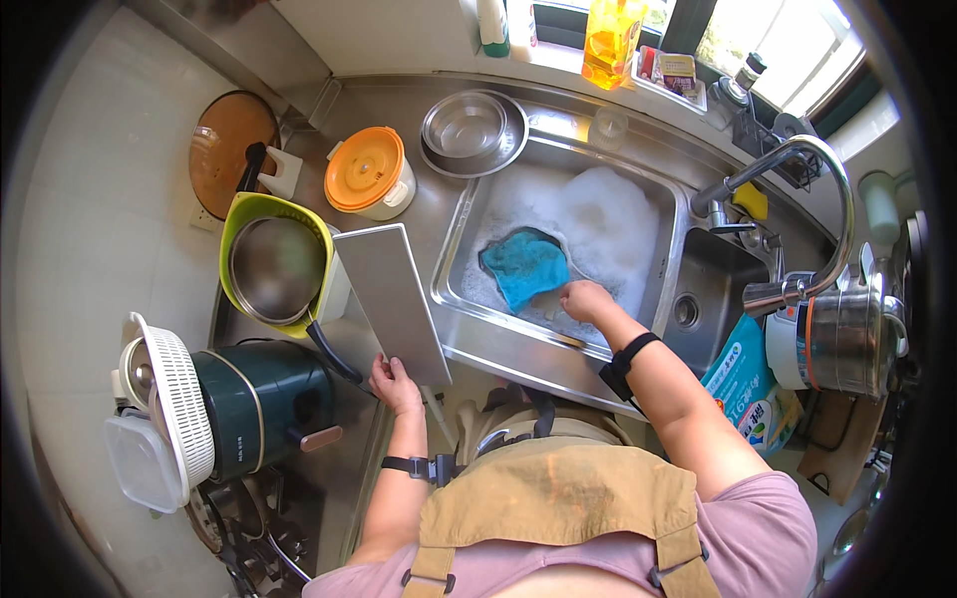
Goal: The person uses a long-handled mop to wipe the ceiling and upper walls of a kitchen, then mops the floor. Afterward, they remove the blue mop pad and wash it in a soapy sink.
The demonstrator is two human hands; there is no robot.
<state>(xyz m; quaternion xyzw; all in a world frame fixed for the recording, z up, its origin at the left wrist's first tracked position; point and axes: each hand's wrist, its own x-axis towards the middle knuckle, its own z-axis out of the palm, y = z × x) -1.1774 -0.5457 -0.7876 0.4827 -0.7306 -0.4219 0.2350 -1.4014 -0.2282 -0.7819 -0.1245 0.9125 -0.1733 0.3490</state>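
My left hand (396, 385) grips a flat grey rectangular panel (392, 299) with a white edge near its lower corner. The panel stands tilted over the counter, left of the sink. My right hand (587, 300) is over the front part of the large steel sink basin (446, 273), its fingers curled at the right edge of a wet blue cloth (527, 269). Whether those fingers grip the cloth cannot be told. Around the cloth, white suds (605, 202) cover much of the water, with a dark gap along its upper edge.
An orange-lidded white bucket (366, 170) and nested steel bowls (467, 127) stand behind the panel. Left are a green basket (233, 299) holding a steel pan (273, 273) and a dark green appliance (273, 404). The tap (841, 202) arches over a small basin (718, 276) at right.
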